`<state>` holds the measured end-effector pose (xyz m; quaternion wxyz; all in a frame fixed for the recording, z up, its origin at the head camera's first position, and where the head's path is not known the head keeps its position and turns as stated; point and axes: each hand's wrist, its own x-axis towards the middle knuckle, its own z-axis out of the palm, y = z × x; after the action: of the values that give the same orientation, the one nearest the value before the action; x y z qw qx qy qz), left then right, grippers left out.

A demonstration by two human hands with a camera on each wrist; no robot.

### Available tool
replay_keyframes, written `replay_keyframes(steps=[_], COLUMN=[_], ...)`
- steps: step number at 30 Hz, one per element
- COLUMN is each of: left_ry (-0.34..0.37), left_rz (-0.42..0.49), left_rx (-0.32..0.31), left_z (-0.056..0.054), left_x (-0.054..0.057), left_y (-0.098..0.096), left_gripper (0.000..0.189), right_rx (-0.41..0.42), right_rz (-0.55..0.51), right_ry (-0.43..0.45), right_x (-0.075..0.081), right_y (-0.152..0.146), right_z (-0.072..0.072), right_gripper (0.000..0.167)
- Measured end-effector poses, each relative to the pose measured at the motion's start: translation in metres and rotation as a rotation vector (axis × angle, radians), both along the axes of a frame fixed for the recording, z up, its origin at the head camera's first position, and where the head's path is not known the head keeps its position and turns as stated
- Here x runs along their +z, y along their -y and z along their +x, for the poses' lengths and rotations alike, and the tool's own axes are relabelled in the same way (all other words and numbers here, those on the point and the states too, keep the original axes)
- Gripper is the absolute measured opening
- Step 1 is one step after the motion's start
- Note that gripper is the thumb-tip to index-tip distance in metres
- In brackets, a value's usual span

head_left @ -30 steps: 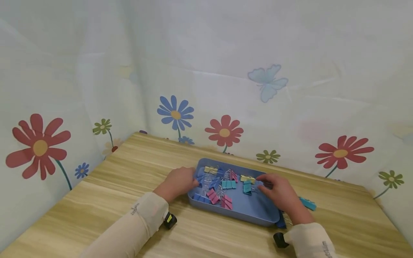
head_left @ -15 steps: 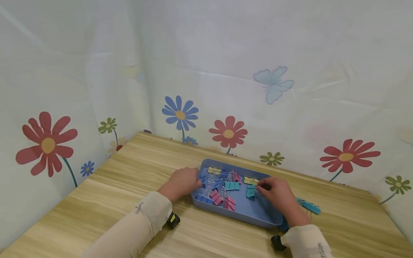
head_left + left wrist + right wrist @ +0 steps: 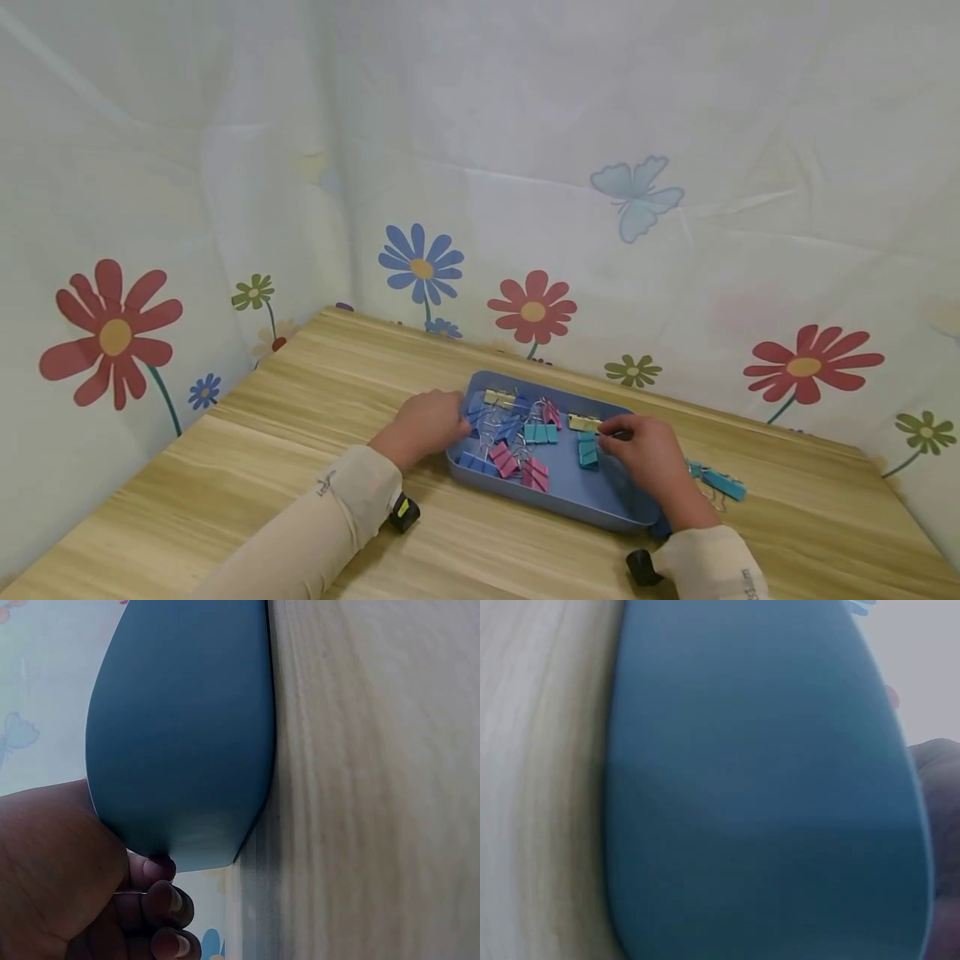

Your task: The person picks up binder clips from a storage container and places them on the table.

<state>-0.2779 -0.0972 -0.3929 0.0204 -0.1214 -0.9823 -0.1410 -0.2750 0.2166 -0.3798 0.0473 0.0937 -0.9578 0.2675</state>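
A blue plastic tray [image 3: 551, 502] stands on the wooden table, holding several binder clips in blue, pink, teal and yellow. My left hand [image 3: 429, 423] grips the tray's left end; in the left wrist view its fingers [image 3: 169, 904] are curled outside the tray wall. Over the tray's right part, my right hand [image 3: 647, 450] pinches a teal binder clip [image 3: 588, 451] by its handle end, thumb and forefinger close together. A yellow binder clip [image 3: 583, 423] lies just behind those fingertips. The tray wall fills most of the right wrist view, hiding the fingertips there.
Outside the tray to the right, teal binder clips [image 3: 723, 484] lie on the wooden table [image 3: 315, 379]. A dark blue item [image 3: 662, 527] shows partly beneath my right wrist. A flower-printed curtain [image 3: 480, 167] stands behind and to the left.
My right thumb and forefinger have come together at the teal binder clip, which has shifted and turned slightly. The left hand keeps its hold on the tray. The head view has swung slightly left.
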Motion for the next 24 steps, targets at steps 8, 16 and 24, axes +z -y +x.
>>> replay_keyframes(steps=[8, 16, 24], left_ry=[-0.009, -0.004, -0.010], left_rz=[0.002, 0.001, 0.002], left_rx=[-0.003, 0.010, 0.009], left_z=[0.003, -0.001, -0.001], left_x=[0.002, -0.002, -0.003], left_y=[-0.001, -0.001, -0.001], left_gripper=[0.018, 0.023, 0.020], right_rx=[-0.015, -0.035, -0.085], right_rz=[-0.035, -0.073, -0.118], right_ry=[-0.003, -0.039, -0.040], right_x=[0.008, 0.018, 0.028], right_y=[-0.001, -0.006, -0.018], right_z=[0.006, 0.014, 0.023], right_gripper=[0.018, 0.018, 0.022])
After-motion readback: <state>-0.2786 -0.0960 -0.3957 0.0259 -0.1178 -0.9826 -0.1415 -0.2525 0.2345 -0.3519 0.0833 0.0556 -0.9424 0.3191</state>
